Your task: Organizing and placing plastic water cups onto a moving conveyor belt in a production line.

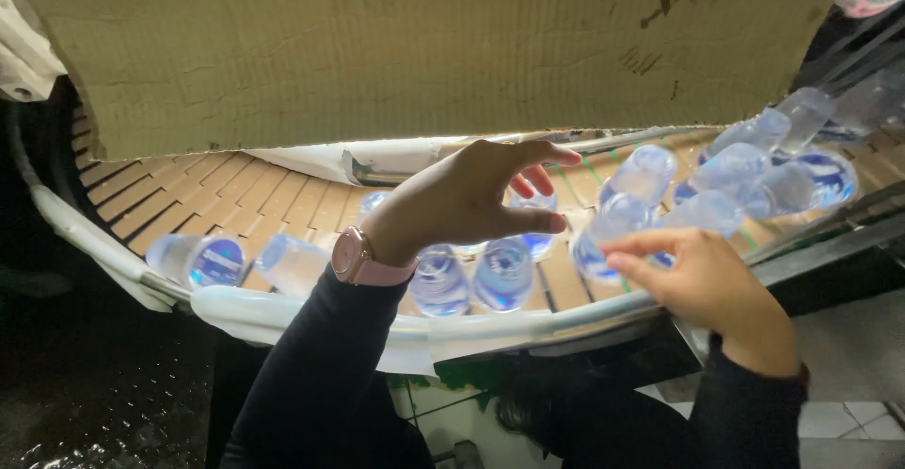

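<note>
Several clear plastic water bottles with blue labels ride a curved slatted conveyor [236, 196]. My left hand [471, 196], with a pink wristwatch, hovers with spread fingers over upright bottles [504, 271] in the middle and holds nothing. Lower right, my right hand [702, 280] has its fingers extended toward a bottle [608, 233], touching or nearly touching it; I cannot tell whether it grips. A crowd of bottles [745, 172] stands at the right. Two bottles [203, 260] lie on their sides at the left.
A large cardboard sheet [424, 45] hangs over the far side of the conveyor. A white guide rail [311, 313] borders the near edge. Dark wet floor [85, 394] lies at the lower left, pale tiles at the lower right.
</note>
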